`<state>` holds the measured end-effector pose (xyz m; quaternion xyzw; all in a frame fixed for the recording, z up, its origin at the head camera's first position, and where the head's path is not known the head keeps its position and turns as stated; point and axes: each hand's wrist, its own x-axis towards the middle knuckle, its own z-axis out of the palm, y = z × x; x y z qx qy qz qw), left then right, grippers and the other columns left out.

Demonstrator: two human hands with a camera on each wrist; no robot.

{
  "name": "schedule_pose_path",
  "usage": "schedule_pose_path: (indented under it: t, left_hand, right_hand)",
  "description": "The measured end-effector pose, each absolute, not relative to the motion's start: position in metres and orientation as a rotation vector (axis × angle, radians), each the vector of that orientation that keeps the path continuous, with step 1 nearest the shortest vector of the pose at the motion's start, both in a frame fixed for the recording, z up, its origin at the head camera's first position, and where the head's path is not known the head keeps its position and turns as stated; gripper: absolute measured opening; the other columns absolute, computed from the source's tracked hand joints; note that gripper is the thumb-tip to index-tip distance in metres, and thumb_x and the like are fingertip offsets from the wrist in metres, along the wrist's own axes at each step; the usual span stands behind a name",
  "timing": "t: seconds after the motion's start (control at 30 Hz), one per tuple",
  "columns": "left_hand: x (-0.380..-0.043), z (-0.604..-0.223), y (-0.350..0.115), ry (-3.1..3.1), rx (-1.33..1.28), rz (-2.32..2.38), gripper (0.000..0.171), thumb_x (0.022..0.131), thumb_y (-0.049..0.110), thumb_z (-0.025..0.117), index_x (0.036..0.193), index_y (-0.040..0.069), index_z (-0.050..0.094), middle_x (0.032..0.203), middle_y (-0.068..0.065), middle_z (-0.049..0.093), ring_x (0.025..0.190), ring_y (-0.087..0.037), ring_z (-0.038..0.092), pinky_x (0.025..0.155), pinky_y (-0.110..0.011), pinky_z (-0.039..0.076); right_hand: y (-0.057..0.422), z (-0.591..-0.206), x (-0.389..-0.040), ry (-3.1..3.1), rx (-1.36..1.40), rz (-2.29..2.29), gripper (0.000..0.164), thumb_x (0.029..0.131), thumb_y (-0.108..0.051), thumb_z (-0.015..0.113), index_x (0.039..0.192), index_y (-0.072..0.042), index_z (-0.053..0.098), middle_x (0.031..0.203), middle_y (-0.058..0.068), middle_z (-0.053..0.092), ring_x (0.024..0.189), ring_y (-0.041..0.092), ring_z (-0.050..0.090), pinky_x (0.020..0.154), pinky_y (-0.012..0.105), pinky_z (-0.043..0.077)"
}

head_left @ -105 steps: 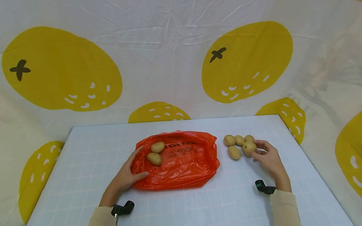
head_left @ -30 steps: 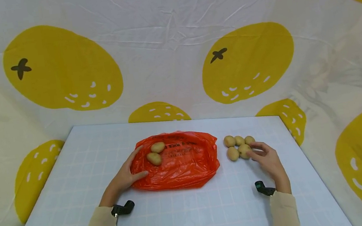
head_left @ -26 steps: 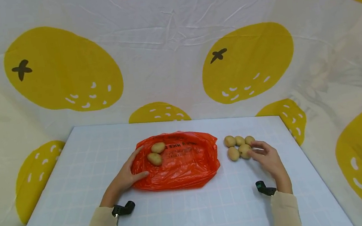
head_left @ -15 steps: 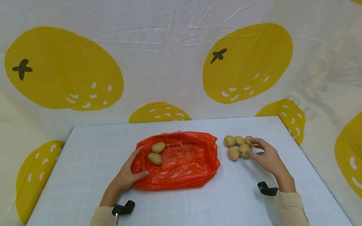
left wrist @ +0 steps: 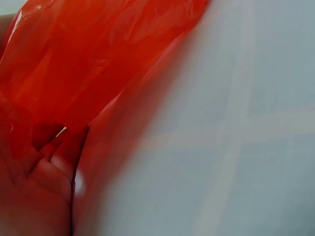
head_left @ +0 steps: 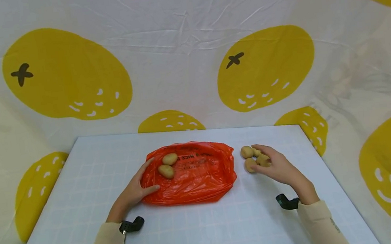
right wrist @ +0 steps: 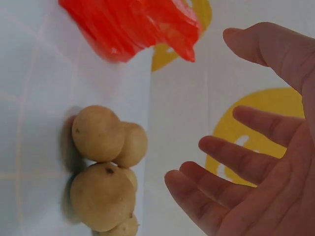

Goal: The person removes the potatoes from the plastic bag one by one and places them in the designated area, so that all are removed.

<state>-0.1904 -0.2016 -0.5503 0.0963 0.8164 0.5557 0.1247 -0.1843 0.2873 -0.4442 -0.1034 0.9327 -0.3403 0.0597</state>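
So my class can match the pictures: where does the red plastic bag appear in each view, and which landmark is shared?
Head: the red plastic bag lies just below centre.
Left wrist: upper left.
Right wrist: top edge, left of centre.
Shared landmark: pale checked tabletop.

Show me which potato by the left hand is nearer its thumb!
The lower potato in the head view; the upper potato lies farther away.

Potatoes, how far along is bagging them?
Done: Two potatoes lie in the red plastic bag. In hand: the left hand rests against the bag; the right hand reaches over the loose potatoes, gripping none. Apparently left: bagging those, at least five, beside the bag.
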Motion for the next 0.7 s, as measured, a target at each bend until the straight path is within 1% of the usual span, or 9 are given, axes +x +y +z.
schedule_pose_path:
  t: [0.1,0.17,0.27,0.33,0.4,0.47,0.57,0.63,0.7]
  left_hand:
    - [-0.191,-0.551,-0.201,2.375,0.275,1.621,0.097,0.088,0.032,0.080,0.164,0.033,0.020,0.171,-0.014,0.018,0.154,-0.046,0.019,0.117,-0.071,0.031]
    - [-0.191,-0.551,-0.201,2.374,0.268,1.623,0.096,0.088,0.032,0.080,0.164,0.034,0.021,0.171,-0.013,0.017,0.154,-0.045,0.019,0.117,-0.070,0.030]
    - [-0.192,-0.551,-0.200,2.377,0.269,1.614,0.096,0.088,0.033,0.080,0.164,0.033,0.021,0.172,-0.014,0.016,0.155,-0.046,0.018,0.118,-0.071,0.029]
    - [-0.192,-0.551,-0.200,2.387,0.269,1.602,0.096,0.088,0.034,0.080,0.164,0.033,0.021,0.172,-0.014,0.016,0.155,-0.046,0.017,0.118,-0.071,0.028]
    - [-0.191,-0.550,-0.201,2.392,0.269,1.599,0.096,0.088,0.033,0.080,0.164,0.033,0.022,0.171,-0.014,0.017,0.155,-0.046,0.017,0.118,-0.072,0.027]
    - [-0.190,-0.549,-0.201,2.396,0.278,1.598,0.095,0.088,0.032,0.080,0.164,0.033,0.022,0.171,-0.015,0.018,0.155,-0.047,0.017,0.118,-0.072,0.027]
    - [-0.190,-0.548,-0.202,2.398,0.282,1.602,0.095,0.088,0.030,0.080,0.163,0.033,0.023,0.171,-0.015,0.018,0.155,-0.047,0.018,0.118,-0.072,0.027]
    - [-0.189,-0.549,-0.202,2.396,0.281,1.605,0.095,0.088,0.030,0.080,0.163,0.033,0.023,0.171,-0.015,0.018,0.155,-0.047,0.017,0.118,-0.072,0.027]
    - [-0.189,-0.549,-0.202,2.391,0.275,1.606,0.095,0.088,0.031,0.081,0.163,0.034,0.023,0.171,-0.015,0.018,0.155,-0.046,0.018,0.118,-0.072,0.027]
  right_hand:
    - [0.281,-0.437,-0.185,2.803,-0.378,-1.013,0.076,0.091,-0.052,0.074,0.152,-0.016,0.047,0.152,0.016,0.049,0.136,0.044,0.047,0.105,0.070,0.045]
    - [0.277,-0.434,-0.186,2.785,-0.432,-1.012,0.073,0.091,-0.048,0.075,0.152,-0.018,0.048,0.150,0.014,0.052,0.134,0.042,0.048,0.103,0.069,0.048]
    - [0.271,-0.428,-0.187,2.754,-0.493,-1.005,0.073,0.091,-0.042,0.077,0.152,-0.016,0.047,0.150,0.012,0.053,0.134,0.041,0.049,0.104,0.066,0.049]
    - [0.264,-0.423,-0.188,2.725,-0.518,-0.995,0.075,0.090,-0.041,0.077,0.153,-0.016,0.046,0.152,0.012,0.052,0.135,0.039,0.049,0.104,0.064,0.050]
    - [0.257,-0.419,-0.189,2.700,-0.523,-0.970,0.077,0.090,-0.044,0.077,0.154,-0.017,0.045,0.154,0.011,0.050,0.137,0.038,0.049,0.103,0.063,0.051]
    - [0.249,-0.413,-0.190,2.681,-0.541,-0.941,0.077,0.090,-0.043,0.076,0.155,-0.016,0.044,0.156,0.011,0.048,0.138,0.038,0.048,0.101,0.063,0.052]
    - [0.238,-0.406,-0.192,2.671,-0.585,-0.900,0.076,0.090,-0.040,0.077,0.154,-0.015,0.046,0.156,0.010,0.050,0.136,0.037,0.051,0.100,0.062,0.054]
    - [0.232,-0.401,-0.194,2.660,-0.640,-0.888,0.075,0.090,-0.038,0.076,0.153,-0.012,0.046,0.155,0.012,0.051,0.134,0.036,0.053,0.101,0.060,0.054]
    - [0.225,-0.396,-0.197,2.632,-0.685,-0.891,0.075,0.090,-0.039,0.077,0.153,-0.011,0.047,0.155,0.011,0.051,0.134,0.035,0.054,0.104,0.058,0.053]
